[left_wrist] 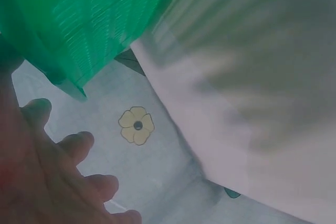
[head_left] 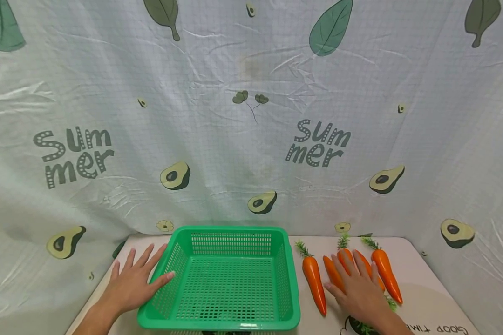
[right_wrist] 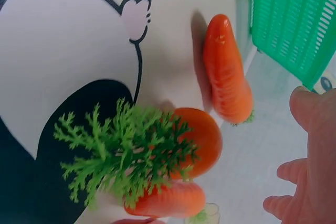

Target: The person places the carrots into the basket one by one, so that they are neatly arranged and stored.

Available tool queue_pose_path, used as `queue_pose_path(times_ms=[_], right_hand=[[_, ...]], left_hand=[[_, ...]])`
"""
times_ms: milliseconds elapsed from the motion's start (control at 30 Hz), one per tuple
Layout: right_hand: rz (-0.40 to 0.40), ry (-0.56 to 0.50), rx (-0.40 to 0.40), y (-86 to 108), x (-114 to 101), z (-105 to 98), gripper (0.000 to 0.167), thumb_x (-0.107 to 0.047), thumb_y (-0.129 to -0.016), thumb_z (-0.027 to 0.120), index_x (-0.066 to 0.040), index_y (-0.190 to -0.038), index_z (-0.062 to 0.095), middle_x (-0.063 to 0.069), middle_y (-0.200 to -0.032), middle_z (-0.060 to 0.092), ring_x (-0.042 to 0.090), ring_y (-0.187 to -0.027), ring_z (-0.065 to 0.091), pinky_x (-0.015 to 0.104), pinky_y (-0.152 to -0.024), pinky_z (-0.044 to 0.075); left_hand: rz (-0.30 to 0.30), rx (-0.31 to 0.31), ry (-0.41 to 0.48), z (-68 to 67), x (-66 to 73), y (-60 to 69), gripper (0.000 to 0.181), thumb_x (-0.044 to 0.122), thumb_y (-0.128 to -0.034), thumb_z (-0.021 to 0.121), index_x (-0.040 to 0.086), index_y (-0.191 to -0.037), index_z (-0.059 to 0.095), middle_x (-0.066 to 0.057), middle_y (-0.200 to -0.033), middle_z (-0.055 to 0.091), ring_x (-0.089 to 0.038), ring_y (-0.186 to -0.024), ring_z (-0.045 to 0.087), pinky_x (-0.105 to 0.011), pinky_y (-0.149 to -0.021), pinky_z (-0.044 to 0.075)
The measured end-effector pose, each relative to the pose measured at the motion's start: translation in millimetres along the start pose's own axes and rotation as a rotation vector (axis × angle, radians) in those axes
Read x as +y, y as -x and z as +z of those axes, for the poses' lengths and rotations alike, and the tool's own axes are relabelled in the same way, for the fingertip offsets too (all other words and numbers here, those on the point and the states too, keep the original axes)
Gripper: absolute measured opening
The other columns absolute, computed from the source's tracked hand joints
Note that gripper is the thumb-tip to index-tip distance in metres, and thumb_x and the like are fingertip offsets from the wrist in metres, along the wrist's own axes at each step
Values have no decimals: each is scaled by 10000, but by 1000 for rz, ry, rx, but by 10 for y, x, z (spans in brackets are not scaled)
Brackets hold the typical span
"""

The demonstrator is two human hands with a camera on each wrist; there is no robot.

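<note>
Over on the right, the middle carrots [head_left: 333, 273] are being partly covered by the right hand [head_left: 358, 288]; in both wrist views the green basket [left_wrist: 105, 30] is being cropped, and the left hand [left_wrist: 52, 182] is being cut off by its view's edge.

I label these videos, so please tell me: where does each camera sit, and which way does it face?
Head: on the head, facing forward and down at green basket, carrots and printed sheet; left hand, right hand and forearms show.
Left wrist: on that wrist, facing the basket's side and sheet; left hand partly shows.
Right wrist: on that wrist, facing carrots and basket; right hand partly shows.
Shared: head and right wrist both show basket and carrots.
</note>
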State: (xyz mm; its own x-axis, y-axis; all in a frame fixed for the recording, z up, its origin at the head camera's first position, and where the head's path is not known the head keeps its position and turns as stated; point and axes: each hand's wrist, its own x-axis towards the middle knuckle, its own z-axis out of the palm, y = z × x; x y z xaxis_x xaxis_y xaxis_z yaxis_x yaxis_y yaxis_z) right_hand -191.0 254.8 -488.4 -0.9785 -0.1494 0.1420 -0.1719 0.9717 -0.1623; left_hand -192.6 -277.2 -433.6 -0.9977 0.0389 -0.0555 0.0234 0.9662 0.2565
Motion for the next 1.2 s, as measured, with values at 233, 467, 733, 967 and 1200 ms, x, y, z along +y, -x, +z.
queue_pose_path(times_ms=[233, 467, 733, 967, 1200], right_hand=[[67, 18, -55, -17, 82, -11, 905, -739, -959, 521, -114, -1605, 412, 260, -1677, 306, 543, -1539, 155, 807, -1185, 27], [67, -7, -34, -10, 185, -6, 874, -709, -963, 549, -106, -1586, 444, 271, -1668, 312, 570, -1532, 162, 828, -1165, 52], [81, -35, -37, -19, 318, -5, 870, -653, -971, 588, -50, -1580, 435, 287, -1661, 301, 576, -1532, 143, 859, -1134, 34], [129, -62, -64, -19, 407, -16, 902, -670, -964, 586, -33, -1581, 420, 305, -1666, 251, 579, -1526, 125, 853, -1133, -32], [145, -20, -68, -22, 505, -31, 913, -719, -971, 529, -85, -1611, 385, 304, -1676, 237, 581, -1515, 145, 871, -1116, 6]], left_hand=[[-16, -83, 71, 1, -34, -37, 903, 691, -1000, 502, 127, -1662, 259, -309, -1671, 274, -706, -1485, 107, -903, -1091, 99], [-27, -140, 173, 21, -85, -74, 899, 658, -1025, 483, 103, -1672, 197, -327, -1676, 230, -714, -1483, 78, -917, -1078, 92], [9, -199, 403, 13, -146, -53, 864, 507, -1063, 534, 78, -1682, 111, -360, -1669, 204, -651, -1488, 245, -787, -1083, 365], [20, -233, 526, -38, -143, -56, 865, 428, -1068, 568, 49, -1679, 87, -345, -1689, 141, -612, -1518, 220, -735, -1126, 374], [10, -251, 658, -46, -232, -99, 850, 341, -1061, 610, 12, -1670, 116, -366, -1656, 239, -602, -1484, 319, -615, -1104, 487]])
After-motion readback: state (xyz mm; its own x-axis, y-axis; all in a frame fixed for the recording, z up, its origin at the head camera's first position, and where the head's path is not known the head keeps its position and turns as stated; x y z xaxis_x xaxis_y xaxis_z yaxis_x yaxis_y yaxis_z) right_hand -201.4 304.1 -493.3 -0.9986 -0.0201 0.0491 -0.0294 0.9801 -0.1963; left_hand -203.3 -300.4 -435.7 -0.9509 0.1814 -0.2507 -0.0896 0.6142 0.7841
